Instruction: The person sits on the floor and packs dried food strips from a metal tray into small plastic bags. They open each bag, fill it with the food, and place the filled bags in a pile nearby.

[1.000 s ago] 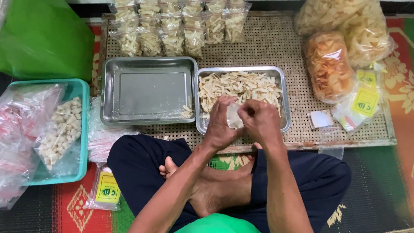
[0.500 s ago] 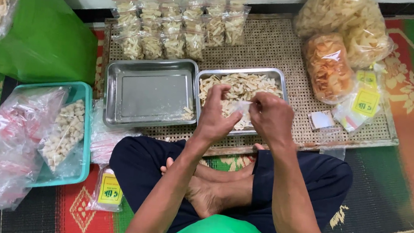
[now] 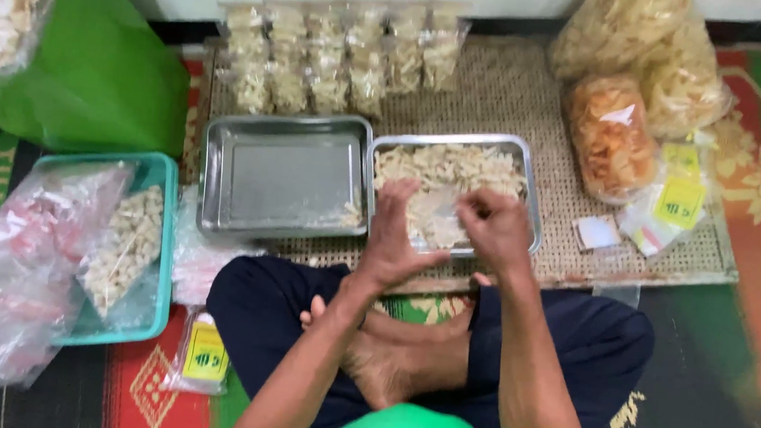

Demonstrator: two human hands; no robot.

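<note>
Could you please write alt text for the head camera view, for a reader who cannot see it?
Seated cross-legged, a person's left hand and right hand hold a small clear bag over a metal tray of pale crackers. An empty metal tray lies beside it.

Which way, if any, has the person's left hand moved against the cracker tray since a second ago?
Cannot tell: the left hand hangs over the same near edge of the cracker tray; only its fingers have opened.

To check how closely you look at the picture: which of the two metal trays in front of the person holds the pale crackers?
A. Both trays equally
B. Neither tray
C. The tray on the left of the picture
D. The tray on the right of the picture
D: the right metal tray is covered with pale crackers, while the left metal tray is almost bare, with only a few bits in one corner.
</note>
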